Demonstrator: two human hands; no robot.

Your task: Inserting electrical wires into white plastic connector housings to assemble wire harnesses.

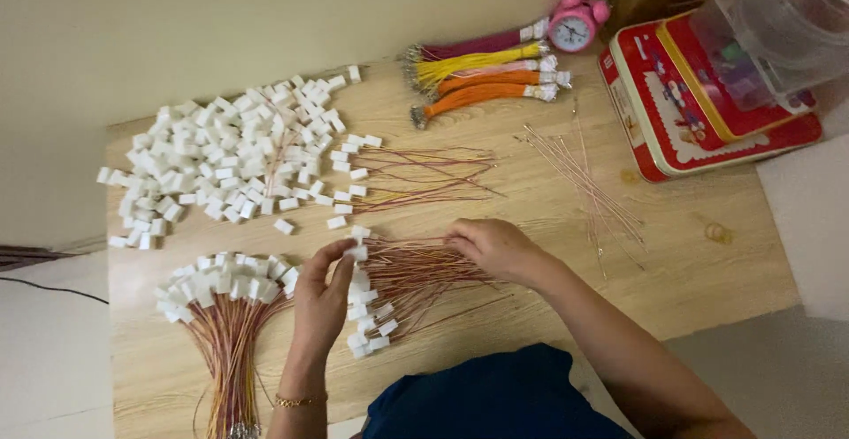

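The left hand (320, 302) rises from the near edge of the counter (690, 280), its thumb and fingertips pinched together on a small white connector (357, 252), so this grip is clamped on the plastic housing. Thin red and tan wires (416, 271) run from that connector to the right, where the right hand (497, 248) rests on them with its fingers curled down over the strands; its grip looks closed on the wires, though the fingertips themselves are hidden under the hand. Both hands work over the same fan of wired connectors (370, 315), which lies on the wood just in front of the person, the white ends lined up in a column below the left thumb.

To the left of the left wrist, which wears a gold bracelet (299, 400), lies a gathered bundle (225, 315) of finished leads, white heads spread at the top and wires drawn together toward the near edge. Beyond the hands a second small fan (398, 178) of wired connectors lies flat, and left of it a large heap of loose white housings (221, 160) covers the far left of the counter. Loose bare wires (588, 187) lie right of the right hand. Farther back are tied hanks of maroon, yellow, pink and orange wire (482, 72), a pink alarm clock (575, 22) and a red tin (699, 107) with a clear plastic jar (778, 28) on it.
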